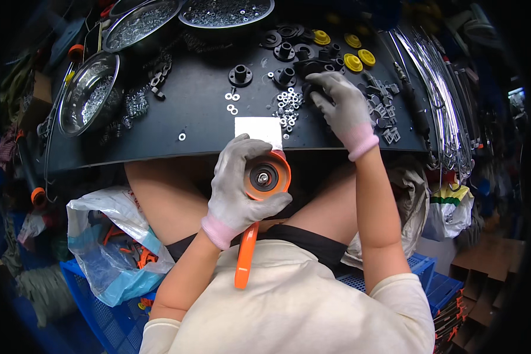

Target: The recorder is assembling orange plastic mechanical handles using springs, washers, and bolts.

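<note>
In my left hand (233, 183), gloved in grey with a pink cuff, is an orange round-headed tool part (251, 187). A black hub with a metal bolt end fills its middle, and an orange handle (246, 259) points down toward my shirt. Just beyond it shows a bright white rectangular piece (259, 130); whether it is joined to the orange part I cannot tell. My right hand (343, 106), gloved likewise, curls its thumb and fingers around a black plastic part (308, 90) at the edge of a pile of black flanged bushings (286, 76). Its fingertips partly hide that part.
Metal bowls (88, 94) of small hardware stand at the far left. Loose nuts (289, 106), yellow caps (353, 62) and grey clips (384, 112) lie on the black table (200, 127). Long metal rods (439, 88) hang at the right. A bag (115, 242) of orange parts sits left.
</note>
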Action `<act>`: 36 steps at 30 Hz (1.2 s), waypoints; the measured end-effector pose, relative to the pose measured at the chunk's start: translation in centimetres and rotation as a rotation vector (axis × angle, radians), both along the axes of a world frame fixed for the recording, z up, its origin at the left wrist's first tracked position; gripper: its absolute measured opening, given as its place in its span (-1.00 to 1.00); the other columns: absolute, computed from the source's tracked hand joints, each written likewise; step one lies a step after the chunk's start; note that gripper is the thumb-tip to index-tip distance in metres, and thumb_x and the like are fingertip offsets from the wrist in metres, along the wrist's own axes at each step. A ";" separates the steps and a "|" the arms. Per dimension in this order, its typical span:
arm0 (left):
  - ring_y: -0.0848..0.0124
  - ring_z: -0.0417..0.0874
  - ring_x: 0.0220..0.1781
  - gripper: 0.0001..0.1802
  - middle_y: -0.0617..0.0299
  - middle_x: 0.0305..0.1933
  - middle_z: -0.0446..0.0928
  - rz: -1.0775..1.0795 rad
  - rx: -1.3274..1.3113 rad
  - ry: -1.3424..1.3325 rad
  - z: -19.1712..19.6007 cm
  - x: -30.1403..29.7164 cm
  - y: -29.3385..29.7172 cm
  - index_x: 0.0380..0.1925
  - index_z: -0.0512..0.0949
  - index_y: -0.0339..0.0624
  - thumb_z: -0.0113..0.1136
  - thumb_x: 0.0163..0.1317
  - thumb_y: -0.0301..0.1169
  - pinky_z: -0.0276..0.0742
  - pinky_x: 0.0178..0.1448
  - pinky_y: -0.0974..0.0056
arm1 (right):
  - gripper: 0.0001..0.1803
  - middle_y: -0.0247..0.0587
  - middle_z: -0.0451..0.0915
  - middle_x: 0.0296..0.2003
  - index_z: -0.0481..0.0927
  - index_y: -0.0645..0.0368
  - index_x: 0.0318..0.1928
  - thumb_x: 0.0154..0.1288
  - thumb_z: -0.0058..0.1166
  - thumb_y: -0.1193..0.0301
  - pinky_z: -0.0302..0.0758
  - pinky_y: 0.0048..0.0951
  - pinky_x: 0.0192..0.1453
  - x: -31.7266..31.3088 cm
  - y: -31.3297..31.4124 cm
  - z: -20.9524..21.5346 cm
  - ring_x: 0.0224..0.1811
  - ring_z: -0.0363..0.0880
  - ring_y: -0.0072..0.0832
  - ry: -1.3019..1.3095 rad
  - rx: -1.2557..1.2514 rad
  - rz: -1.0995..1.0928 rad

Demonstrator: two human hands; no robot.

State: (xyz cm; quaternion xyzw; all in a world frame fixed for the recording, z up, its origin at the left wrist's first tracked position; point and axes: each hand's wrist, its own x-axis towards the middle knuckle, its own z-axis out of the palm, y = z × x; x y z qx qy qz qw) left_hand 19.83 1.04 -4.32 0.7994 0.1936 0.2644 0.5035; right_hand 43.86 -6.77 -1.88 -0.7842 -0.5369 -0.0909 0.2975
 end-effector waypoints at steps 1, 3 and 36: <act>0.22 0.47 0.23 -0.14 0.11 0.06 0.47 -0.032 -0.079 0.031 -0.1 -0.2 0.2 0.06 0.41 -0.22 0.59 -0.36 -0.28 0.34 0.34 0.19 | -0.72 -0.03 0.62 -0.16 0.62 0.11 -0.08 0.14 0.20 0.52 0.55 -0.31 -0.02 0.1 0.3 0.6 -0.10 0.62 -0.14 0.158 -0.103 -0.011; 0.27 0.48 0.21 -0.13 0.12 0.08 0.46 -0.037 -0.047 0.041 0.3 -0.3 0.3 0.06 0.41 -0.21 0.59 -0.37 -0.30 0.34 0.34 0.21 | -0.75 -0.13 0.65 -0.28 0.60 0.22 -0.12 0.14 0.19 0.58 0.55 -0.42 -0.06 0.8 -0.5 0.9 -0.20 0.66 -0.35 0.279 0.031 0.060; 0.10 0.55 0.04 -0.17 0.09 -0.07 0.51 0.060 0.050 -0.157 -0.8 0.6 0.4 -0.04 0.49 -0.16 0.57 -0.46 -0.18 0.50 0.16 0.08 | -0.62 -0.23 0.61 0.01 0.72 0.11 -0.19 -0.14 0.18 0.55 0.55 -0.38 -0.21 -10.5 -3.1 6.3 -0.25 0.57 -0.28 -0.194 -0.277 0.598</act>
